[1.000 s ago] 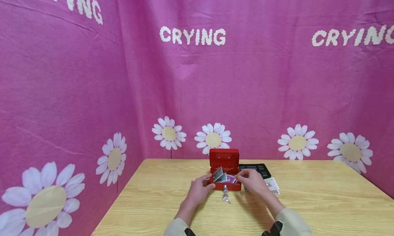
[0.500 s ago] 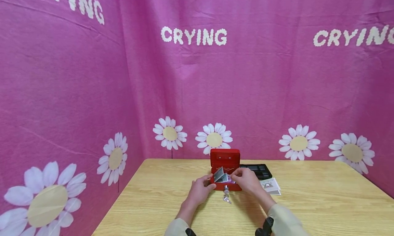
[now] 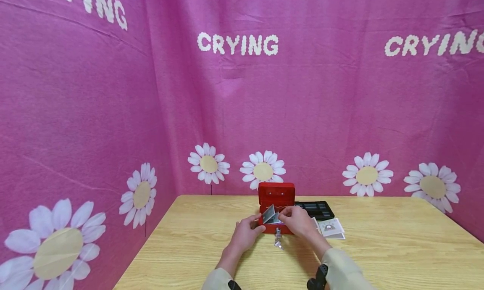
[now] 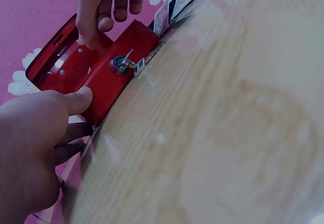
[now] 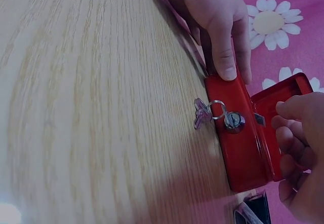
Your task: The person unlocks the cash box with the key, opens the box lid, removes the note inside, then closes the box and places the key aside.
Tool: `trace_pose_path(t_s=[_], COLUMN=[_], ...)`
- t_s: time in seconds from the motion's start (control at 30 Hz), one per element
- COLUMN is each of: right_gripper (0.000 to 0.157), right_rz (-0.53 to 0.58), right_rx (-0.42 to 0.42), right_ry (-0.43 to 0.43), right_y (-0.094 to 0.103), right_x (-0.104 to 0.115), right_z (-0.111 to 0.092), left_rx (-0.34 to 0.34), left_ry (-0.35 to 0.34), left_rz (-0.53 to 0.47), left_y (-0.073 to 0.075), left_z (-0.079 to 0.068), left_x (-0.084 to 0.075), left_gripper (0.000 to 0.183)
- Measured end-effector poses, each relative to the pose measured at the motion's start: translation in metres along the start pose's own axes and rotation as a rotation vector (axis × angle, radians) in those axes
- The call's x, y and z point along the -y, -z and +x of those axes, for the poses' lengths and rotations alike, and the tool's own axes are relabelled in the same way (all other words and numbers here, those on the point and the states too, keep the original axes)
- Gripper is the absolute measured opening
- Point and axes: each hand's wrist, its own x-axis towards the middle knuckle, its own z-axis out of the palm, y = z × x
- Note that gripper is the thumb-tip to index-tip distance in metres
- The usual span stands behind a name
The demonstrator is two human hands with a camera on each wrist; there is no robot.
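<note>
A red cash box [image 3: 277, 229] stands on the table with its lid raised. From its front lock hangs a ring of keys [image 5: 202, 113]. Grey-green banknotes [image 3: 269, 214] stick up in the box's left part. My left hand [image 3: 245, 235] grips the box's left end, thumb on the front wall and fingers round the side. Over the box's opening is my right hand [image 3: 300, 222], its thumb and index fingertips close together by the notes and the other fingers curled. Whether a note lies between those fingertips cannot be made out. The hand hides the box's right part.
To the right, behind the right hand, lies a black coin tray [image 3: 317, 209] with compartments. Pale printed notes [image 3: 331, 228] lie on the wooden table [image 3: 211, 214] in front of the tray. A pink curtain with daisies [image 3: 310, 113] hangs behind the table.
My right hand has moved left across the box's opening, covering the purple notes seen there before and uncovering more of the notes on the table. My left hand keeps its hold.
</note>
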Motion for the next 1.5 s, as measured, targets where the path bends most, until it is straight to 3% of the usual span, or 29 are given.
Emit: trace_pose_path(t_s=[0.4,0.77,1.5], right_gripper=[0.017,0.017,0.018], right_rz=[0.034,0.015,-0.131], right_rx=[0.034,0.018,-0.069], right_ry=[-0.010,-0.025,-0.001], right_y=[-0.012,-0.018,-0.031], right_x=[0.012,0.010,0.002], right_z=[0.009,0.014,0.020], left_rx=[0.001,0.001,0.009], left_ry=[-0.045,-0.019,0.008], left_rz=[-0.003,-0.011,0.018], left_y=[0.008,0.004,0.001], left_z=[0.001,0.002,0.001], left_x=[0.004,0.004,0.000], left_gripper=[0.045,0.045,0.045])
